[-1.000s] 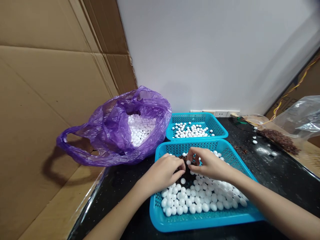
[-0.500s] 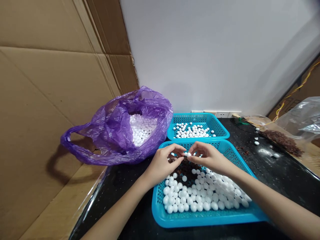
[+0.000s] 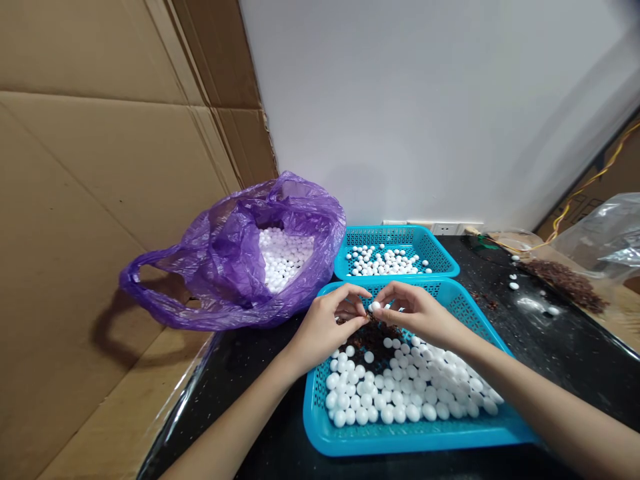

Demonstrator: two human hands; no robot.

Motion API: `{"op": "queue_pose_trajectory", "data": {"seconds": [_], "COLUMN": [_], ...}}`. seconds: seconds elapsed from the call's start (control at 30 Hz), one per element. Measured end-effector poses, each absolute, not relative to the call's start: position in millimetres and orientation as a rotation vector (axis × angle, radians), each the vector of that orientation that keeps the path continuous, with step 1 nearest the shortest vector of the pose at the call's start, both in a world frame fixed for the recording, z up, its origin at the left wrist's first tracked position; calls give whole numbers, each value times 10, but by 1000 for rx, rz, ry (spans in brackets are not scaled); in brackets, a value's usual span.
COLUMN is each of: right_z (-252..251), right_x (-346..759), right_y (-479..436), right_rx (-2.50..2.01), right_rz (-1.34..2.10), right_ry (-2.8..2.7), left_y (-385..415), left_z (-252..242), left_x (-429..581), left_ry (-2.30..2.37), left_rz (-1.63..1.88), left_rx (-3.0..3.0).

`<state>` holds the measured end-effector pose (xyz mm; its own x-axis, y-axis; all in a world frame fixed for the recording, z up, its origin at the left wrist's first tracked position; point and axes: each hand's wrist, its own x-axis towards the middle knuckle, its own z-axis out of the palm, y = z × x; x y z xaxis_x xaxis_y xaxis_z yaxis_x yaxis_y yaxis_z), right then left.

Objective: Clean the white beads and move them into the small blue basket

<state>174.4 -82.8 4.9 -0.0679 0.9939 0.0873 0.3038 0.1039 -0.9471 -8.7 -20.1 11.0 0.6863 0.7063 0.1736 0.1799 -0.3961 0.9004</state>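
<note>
Over the near blue basket [image 3: 420, 437], my two hands meet close together. My right hand [image 3: 415, 312] pinches a small white ball [image 3: 375, 307] between thumb and fingertips. Facing it, my left hand [image 3: 333, 327] has its fingers curled towards the thumb, beside the ball; what it holds, if anything, I cannot make out. Beneath the hands lies a heap of dark brown flakes [image 3: 373, 340]. Many loose white balls [image 3: 410, 387] fill the front and right of this basket.
Behind stands a second blue basket [image 3: 397, 233] with smaller white balls. An open purple plastic bag [image 3: 220, 287] of white balls leans at left by cardboard [image 3: 100, 153]. At right are brown flakes [image 3: 567, 283], a clear bag [image 3: 605, 233], a yellow cord [image 3: 560, 220] and wall sockets [image 3: 445, 229].
The ball at my fingertips has shifted slightly left and up, and its surface shows more. My hands have barely moved; baskets and bag stay in place.
</note>
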Motion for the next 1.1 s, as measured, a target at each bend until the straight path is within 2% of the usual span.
{"op": "queue_pose_trajectory", "data": {"seconds": [0.37, 1.1], "right_z": [94, 99], "right_x": [1724, 1720], "right_y": [-834, -805], "right_rx": [-1277, -1244], "right_rz": [1358, 1542], "right_ry": [-1299, -1110], "left_y": [-194, -176], "left_z": [105, 65], "left_x": [-95, -73], "left_ry": [718, 697], "left_rz": [720, 827], "left_rx": [1889, 1806]}}
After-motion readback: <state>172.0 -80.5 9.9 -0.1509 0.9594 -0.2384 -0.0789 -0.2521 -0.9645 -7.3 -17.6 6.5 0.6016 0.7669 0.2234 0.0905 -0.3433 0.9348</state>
